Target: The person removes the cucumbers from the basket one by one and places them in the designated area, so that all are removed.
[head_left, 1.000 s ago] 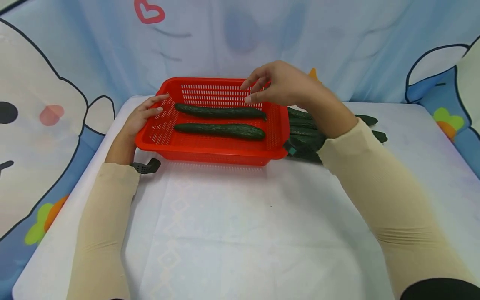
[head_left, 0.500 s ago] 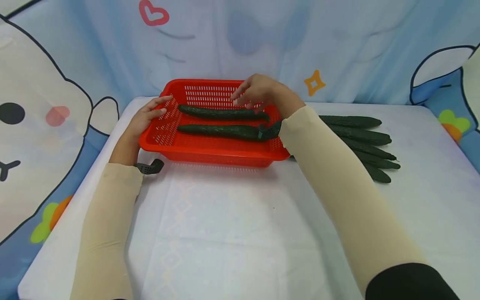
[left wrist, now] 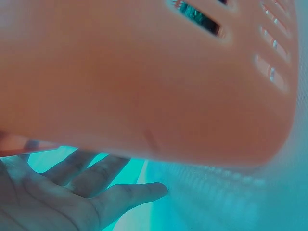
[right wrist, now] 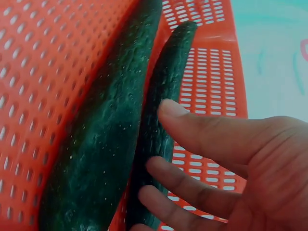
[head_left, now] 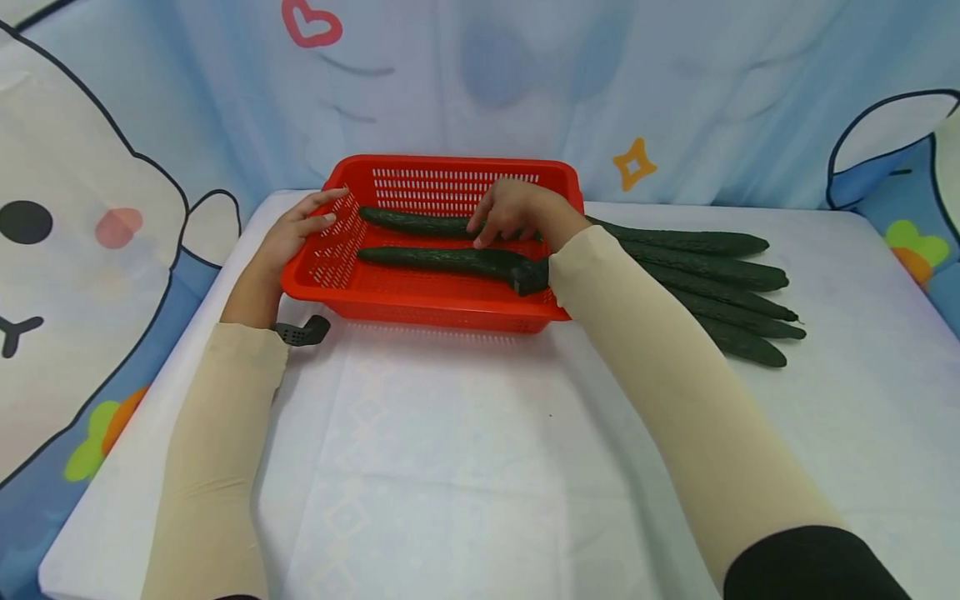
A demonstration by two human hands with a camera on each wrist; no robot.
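A red plastic basket with slotted walls holds two long dark green cucumbers. The near cucumber and the far cucumber lie side by side along its length. My right hand is inside the basket, over the right part of the far cucumber. In the right wrist view its thumb and loosely bent fingers lie against or just above that cucumber, not closed round it. My left hand rests on the basket's left rim with fairly straight fingers; the left wrist view shows its spread fingers beside the basket wall.
Several more cucumbers lie fanned out on the white tablecloth right of the basket, partly behind my right sleeve. A blue patterned curtain hangs behind the table's far edge. Dark wrist cameras sit on both wrists.
My right hand has moved left and down into the basket, onto the far cucumber, and its sleeve uncovers more of the cucumbers at right. My left hand stays on the rim.
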